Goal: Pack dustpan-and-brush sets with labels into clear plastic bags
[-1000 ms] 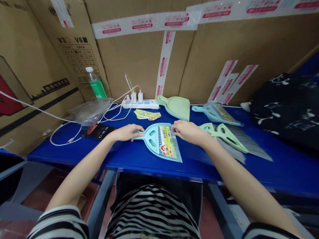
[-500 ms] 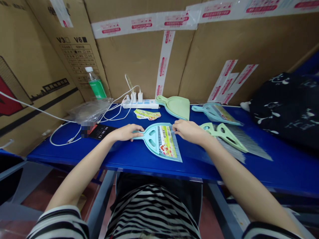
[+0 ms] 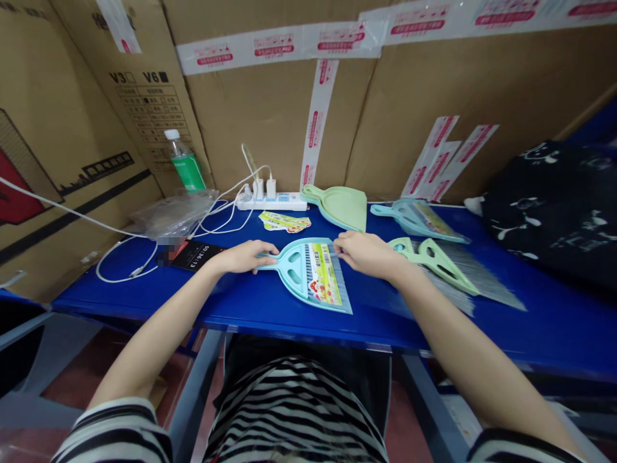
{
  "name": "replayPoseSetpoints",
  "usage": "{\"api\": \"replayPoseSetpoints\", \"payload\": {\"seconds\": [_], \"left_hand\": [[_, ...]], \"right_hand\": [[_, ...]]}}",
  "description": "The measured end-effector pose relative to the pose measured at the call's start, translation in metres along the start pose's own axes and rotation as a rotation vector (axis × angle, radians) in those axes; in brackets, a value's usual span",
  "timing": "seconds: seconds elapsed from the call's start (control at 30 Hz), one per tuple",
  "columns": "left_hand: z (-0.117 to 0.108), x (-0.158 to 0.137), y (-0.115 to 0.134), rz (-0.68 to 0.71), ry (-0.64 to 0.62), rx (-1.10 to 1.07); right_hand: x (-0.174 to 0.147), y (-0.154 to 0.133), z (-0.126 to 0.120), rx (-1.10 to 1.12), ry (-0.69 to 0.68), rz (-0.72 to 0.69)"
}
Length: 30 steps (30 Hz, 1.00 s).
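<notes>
Behind our work we have tall brown cardboard panels (image 3: 270,122); on the left one we read "V3" beside an unfilled box and "V6" beside a filled one. Before them stretches the long blue table (image 3: 159,299), with a black cloth bag (image 3: 554,212) at its right end. Near the table's front edge, between our hands, lies a light-blue plastic dustpan (image 3: 284,288). Its long axis runs left to right: the handle points left, and the wide mouth faces right, angled slightly towards us. Our left hand (image 3: 245,257) holds that handle, thumb along the top. Our right hand (image 3: 361,253) has its fingers bunched narrowly at the mouth's far corner; we cannot tell whether they grip it. Beyond sits a pale-green plastic dustpan (image 3: 343,207), handle leftward too. Inside the dustpan before us lies a light-blue plastic brush (image 3: 295,256), lined up with it, bristles to the right. Past our right wrist are pale-green plastic brushes (image 3: 448,267) with grey bristles. The black phone (image 3: 195,255) shows "00:36:13". Across the blue bristles is a yellow-green printed label (image 3: 325,273), its characters too small for us to read surely.
</notes>
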<state>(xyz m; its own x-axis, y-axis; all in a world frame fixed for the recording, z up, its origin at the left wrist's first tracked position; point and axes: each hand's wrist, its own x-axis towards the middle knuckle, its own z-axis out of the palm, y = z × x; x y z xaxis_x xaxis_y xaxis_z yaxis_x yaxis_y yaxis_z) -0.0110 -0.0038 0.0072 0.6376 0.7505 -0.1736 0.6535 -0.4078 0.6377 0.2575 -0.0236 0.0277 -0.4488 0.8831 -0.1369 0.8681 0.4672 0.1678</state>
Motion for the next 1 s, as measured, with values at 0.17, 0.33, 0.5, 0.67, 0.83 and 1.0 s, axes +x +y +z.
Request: {"api": "replayPoseSetpoints", "payload": {"seconds": [0.17,0.33,0.5,0.67,0.83,1.0], "left_hand": [[-0.0001,0.0003,0.0,-0.004,0.0,-0.001],[-0.0007,0.0,0.0005,-0.008,-0.003,-0.001],[-0.0008,-0.0001,0.0011,-0.008,-0.003,0.002],[-0.0006,0.0003,0.0011,0.001,-0.003,-0.005],[-0.0005,0.0001,0.0008,0.003,0.0,-0.007],[-0.0002,0.0004,0.0012,-0.005,-0.001,-0.002]], "right_hand": [[-0.0013,0.001,0.0,0.011,0.019,0.002],[-0.0031,0.0031,-0.0033,0.081,0.053,0.027],[-0.002,0.0028,-0.0047,0.124,0.024,-0.023],[0.0013,-0.0002,0.0021,0.078,0.025,-0.066],[0.0019,-0.0006,0.0037,0.038,0.028,-0.063],[-0.0002,0.0013,-0.0018,0.033,0.031,-0.074]]}}
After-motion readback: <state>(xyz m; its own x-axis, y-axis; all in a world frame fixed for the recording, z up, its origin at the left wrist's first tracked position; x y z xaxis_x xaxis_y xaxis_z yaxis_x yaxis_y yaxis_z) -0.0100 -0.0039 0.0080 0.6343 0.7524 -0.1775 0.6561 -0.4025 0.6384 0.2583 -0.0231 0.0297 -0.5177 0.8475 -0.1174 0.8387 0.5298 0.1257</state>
